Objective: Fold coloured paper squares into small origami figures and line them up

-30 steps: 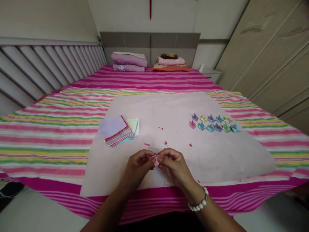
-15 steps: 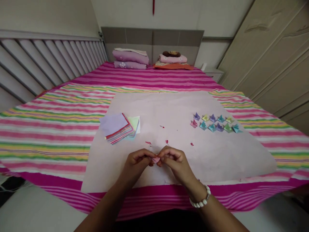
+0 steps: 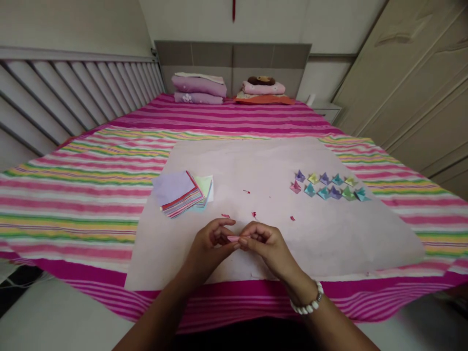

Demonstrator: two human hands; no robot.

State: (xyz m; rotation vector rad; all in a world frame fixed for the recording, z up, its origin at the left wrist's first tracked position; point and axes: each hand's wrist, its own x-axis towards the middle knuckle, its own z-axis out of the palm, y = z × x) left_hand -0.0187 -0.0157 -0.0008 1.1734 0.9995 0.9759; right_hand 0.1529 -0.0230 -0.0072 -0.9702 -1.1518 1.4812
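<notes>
- Paper, pink and small (image 3: 233, 239), sat between the two hands at the middle of the near side of the pale sheet (image 3: 234, 168), seen nearly edge-on as a thin strip; it looked lifted off the surface.
- Step in hand, as I judged it: creasing or turning a fold in that pink piece. Which fold, too small to tell.
- Next move, my judgement: any further crease called for one hand steadying the piece while the other's fingertips lined up and pressed the edge.
- Right hand (image 3: 266, 243): narrow pinch, thumb in front and fingers curled behind, gripping the right end.
- Left hand (image 3: 209, 244): index finger raised clear of the paper, thumb stretched along below it, its tip close by the right thumb. Other fingers curled behind the left end; whether they pinched it, could not tell.
- Red scraps (image 3: 254, 215) lay scattered just beyond the fingers.
- Stack of square papers (image 3: 175, 190) lay off to the left, lilac uppermost.
- Folded pieces (image 3: 335, 193) stood in two rows on the right, well apart from both hands.
</notes>
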